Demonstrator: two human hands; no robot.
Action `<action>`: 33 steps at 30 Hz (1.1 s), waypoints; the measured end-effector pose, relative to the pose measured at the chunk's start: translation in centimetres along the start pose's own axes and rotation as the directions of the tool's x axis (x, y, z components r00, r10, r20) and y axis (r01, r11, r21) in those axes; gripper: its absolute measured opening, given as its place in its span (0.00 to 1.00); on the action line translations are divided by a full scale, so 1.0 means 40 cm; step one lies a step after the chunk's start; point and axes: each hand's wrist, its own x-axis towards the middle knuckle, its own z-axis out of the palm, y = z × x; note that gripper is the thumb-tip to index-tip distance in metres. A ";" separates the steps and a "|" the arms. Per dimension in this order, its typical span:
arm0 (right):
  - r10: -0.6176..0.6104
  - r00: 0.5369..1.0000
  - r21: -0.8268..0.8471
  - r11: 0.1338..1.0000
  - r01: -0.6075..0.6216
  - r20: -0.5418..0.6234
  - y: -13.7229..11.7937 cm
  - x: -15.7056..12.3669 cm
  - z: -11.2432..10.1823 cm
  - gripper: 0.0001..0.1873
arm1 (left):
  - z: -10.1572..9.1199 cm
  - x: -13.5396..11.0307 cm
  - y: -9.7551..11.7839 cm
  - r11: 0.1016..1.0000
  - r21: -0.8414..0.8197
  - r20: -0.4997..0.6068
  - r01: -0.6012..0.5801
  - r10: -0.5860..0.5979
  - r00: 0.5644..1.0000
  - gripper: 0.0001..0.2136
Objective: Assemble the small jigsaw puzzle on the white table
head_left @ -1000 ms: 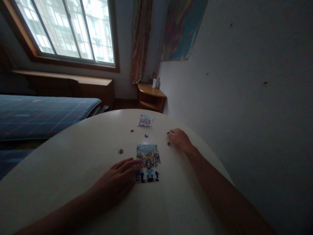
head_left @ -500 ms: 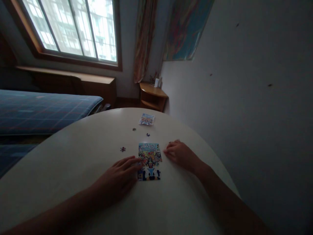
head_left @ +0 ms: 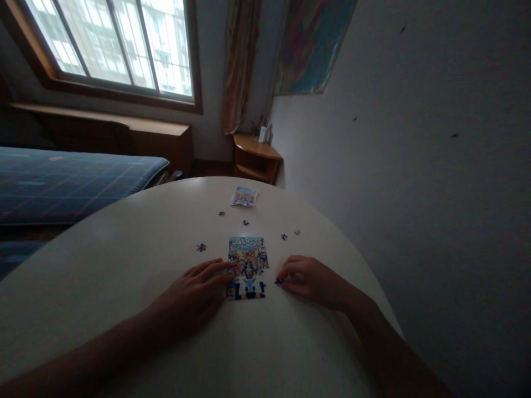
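Note:
A small colourful jigsaw puzzle [head_left: 248,267] lies flat on the round white table [head_left: 124,260]. My left hand [head_left: 194,296] rests flat beside it, its outstretched fingers touching the puzzle's left edge. On the other side, my right hand [head_left: 309,279] has its fingers pinched on a small dark puzzle piece [head_left: 277,282] at the puzzle's lower right edge. Loose pieces lie scattered beyond: one at the left [head_left: 201,247], two at the right [head_left: 284,237] [head_left: 297,232], and two farther back [head_left: 245,223] [head_left: 221,213].
A small printed picture card [head_left: 244,196] lies near the table's far edge. A bed with a blue cover [head_left: 62,188] stands to the left under a window. A wooden corner shelf [head_left: 255,157] sits behind the table, and a wall runs close along the right.
My right hand drew back from the loose pieces at the far right to the puzzle's lower right edge, now with a piece in its fingers. My left hand stayed put.

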 end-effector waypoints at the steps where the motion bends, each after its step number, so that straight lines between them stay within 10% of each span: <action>1: 0.008 1.000 0.007 1.000 -0.008 0.010 -0.002 0.000 0.002 0.08 | 0.000 0.000 0.000 1.000 0.001 0.003 0.000 0.000 1.000 0.23; 33: 0.091 0.996 -0.023 0.996 -0.092 -0.008 -0.054 0.003 0.043 0.04 | -0.001 0.002 0.002 1.000 0.014 -0.010 -0.004 0.004 1.000 0.22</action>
